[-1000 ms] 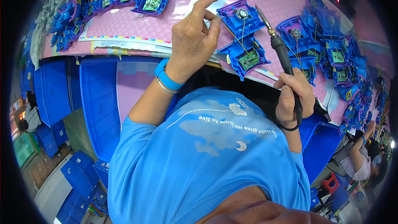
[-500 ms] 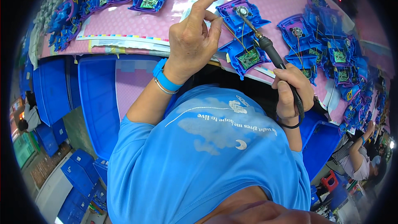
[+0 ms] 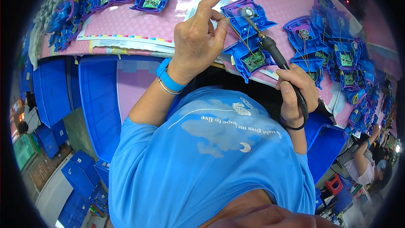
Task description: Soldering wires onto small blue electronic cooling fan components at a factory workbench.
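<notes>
My right hand [image 3: 298,93] grips the black handle of a soldering iron [image 3: 274,50]. Its metal tip reaches the round silver part, which looks like a small speaker [image 3: 247,12], in an open blue plastic housing [image 3: 263,19]. A wisp of smoke hangs by the tip. My left hand [image 3: 197,38] is at the housing's left edge, index finger stretched forward, thumb and middle finger pressed close together; what lies between them is too small to make out. Thin wires run from the housing down to a green circuit board [image 3: 253,61] in a second blue half.
Several similar blue housings [image 3: 303,33] with boards and wires crowd the right side; more housings [image 3: 154,0] line the far left. Pink bubble-patterned sheeting [image 3: 126,23] covers the table. Blue bins [image 3: 99,105] stand below its front edge. Another person [image 3: 363,162] sits at the far right.
Smoke now shows at the iron's tip, which stays at the silver part. Both hands hold nearly the same positions, with the left slightly farther right.
</notes>
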`<state>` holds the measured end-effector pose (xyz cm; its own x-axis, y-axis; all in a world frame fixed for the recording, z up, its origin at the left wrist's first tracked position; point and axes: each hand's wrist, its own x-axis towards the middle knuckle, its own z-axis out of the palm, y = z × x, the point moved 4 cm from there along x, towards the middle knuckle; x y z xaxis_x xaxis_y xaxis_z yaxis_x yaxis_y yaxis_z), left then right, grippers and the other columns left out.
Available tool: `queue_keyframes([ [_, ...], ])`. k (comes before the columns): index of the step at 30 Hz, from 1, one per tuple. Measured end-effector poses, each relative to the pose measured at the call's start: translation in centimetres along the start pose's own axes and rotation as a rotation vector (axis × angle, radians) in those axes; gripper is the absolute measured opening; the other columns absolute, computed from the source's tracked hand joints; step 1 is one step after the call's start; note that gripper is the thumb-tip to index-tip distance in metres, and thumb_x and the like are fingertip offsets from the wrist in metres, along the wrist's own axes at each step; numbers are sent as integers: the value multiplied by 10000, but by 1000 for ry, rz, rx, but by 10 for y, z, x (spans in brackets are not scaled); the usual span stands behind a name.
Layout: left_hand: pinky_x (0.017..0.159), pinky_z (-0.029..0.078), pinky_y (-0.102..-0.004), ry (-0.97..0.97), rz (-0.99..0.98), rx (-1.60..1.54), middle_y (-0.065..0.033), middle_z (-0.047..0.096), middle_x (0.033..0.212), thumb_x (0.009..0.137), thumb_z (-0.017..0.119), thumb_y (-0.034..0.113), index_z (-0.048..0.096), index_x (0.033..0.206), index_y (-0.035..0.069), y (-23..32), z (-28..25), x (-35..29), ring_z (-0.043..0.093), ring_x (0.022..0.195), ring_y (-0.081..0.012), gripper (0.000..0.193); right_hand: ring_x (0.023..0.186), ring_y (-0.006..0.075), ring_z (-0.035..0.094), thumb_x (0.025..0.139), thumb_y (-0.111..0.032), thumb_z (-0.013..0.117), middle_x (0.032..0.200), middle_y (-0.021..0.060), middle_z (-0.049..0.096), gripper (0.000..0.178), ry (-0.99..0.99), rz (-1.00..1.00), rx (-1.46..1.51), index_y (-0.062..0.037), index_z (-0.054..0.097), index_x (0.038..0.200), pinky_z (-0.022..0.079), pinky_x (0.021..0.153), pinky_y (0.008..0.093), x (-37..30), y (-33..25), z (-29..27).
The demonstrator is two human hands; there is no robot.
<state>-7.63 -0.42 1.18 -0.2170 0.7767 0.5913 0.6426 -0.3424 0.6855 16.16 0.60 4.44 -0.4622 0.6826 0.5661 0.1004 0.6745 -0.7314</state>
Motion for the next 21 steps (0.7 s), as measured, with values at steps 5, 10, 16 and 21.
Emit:
queue_keyframes([
  [5, 461, 445, -261, -3, -30, 0, -40, 705, 754, 833, 715, -69, 568, 1360, 62, 1, -6, 3, 582, 508, -101, 563, 566, 174, 552, 887, -126, 643, 670, 106, 615, 226, 76, -76, 39, 57, 697, 1007, 405, 576, 322, -2, -3, -8],
  [10, 465, 449, -264, -3, -30, 23, -41, 714, 759, 832, 718, -66, 560, 1366, 60, -1, -13, 4, 590, 509, -103, 571, 551, 167, 539, 884, -115, 647, 677, 97, 619, 208, 35, -75, 33, 52, 698, 995, 388, 542, 314, 4, -3, -5],
  [16, 467, 449, -269, -7, -33, 46, -41, 714, 756, 829, 718, -66, 556, 1376, 59, -4, -10, 1, 585, 503, -108, 584, 540, 161, 528, 819, -45, 632, 664, 89, 602, 189, -26, -50, 23, 60, 708, 957, 375, 521, 307, 16, -1, 7],
  [21, 466, 363, -201, -4, -41, 28, -31, 720, 777, 873, 753, -36, 568, 1396, 33, -7, -9, 0, 503, 521, -21, 560, 545, 162, 527, 811, -37, 629, 656, 88, 589, 190, -39, -24, 12, 64, 707, 952, 377, 518, 308, 19, 1, 9],
])
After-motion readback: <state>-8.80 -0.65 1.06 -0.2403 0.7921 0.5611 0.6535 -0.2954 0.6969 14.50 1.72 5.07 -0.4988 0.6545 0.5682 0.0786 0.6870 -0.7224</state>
